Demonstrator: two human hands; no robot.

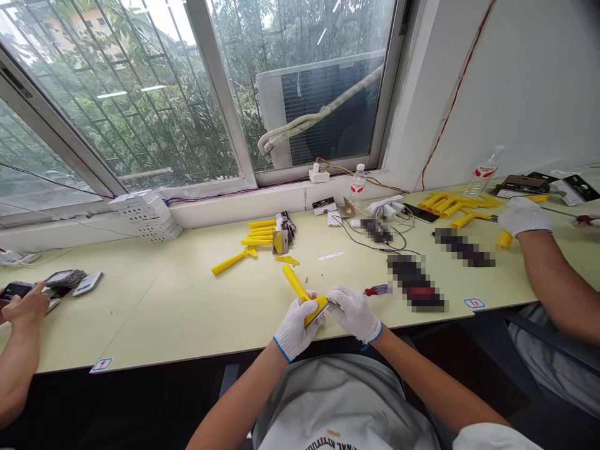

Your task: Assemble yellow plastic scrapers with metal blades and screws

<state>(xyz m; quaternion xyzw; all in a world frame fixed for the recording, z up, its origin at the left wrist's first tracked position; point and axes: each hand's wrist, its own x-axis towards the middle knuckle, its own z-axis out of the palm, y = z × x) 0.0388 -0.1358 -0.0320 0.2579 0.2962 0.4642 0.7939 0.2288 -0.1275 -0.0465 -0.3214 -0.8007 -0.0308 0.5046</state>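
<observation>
My left hand (pixel 294 330), in a white knit glove, is closed round the head of a yellow scraper (pixel 295 284), whose handle points up and away to the left. A thin metal blade (pixel 315 314) shows along the scraper's near edge. My right hand (pixel 354 314), gloved too, pinches at the right end of this blade; its fingertips are partly hidden. Just right of it lies a screwdriver (pixel 377 290) with a red and clear handle. Beyond the scraper are a few tiny screws (pixel 306 279), a flat yellow piece (pixel 287 260) and a white strip (pixel 330 255).
Several yellow scrapers (pixel 257 234) and packaging cards (pixel 280 242) lie at the back. Pixelated dark items (pixel 415 281), cables (pixel 398 240) and a water bottle (pixel 357 186) are to the right. A gloved co-worker's hand (pixel 525 217) works at right; another person's hand (pixel 29 307) holds a device at left.
</observation>
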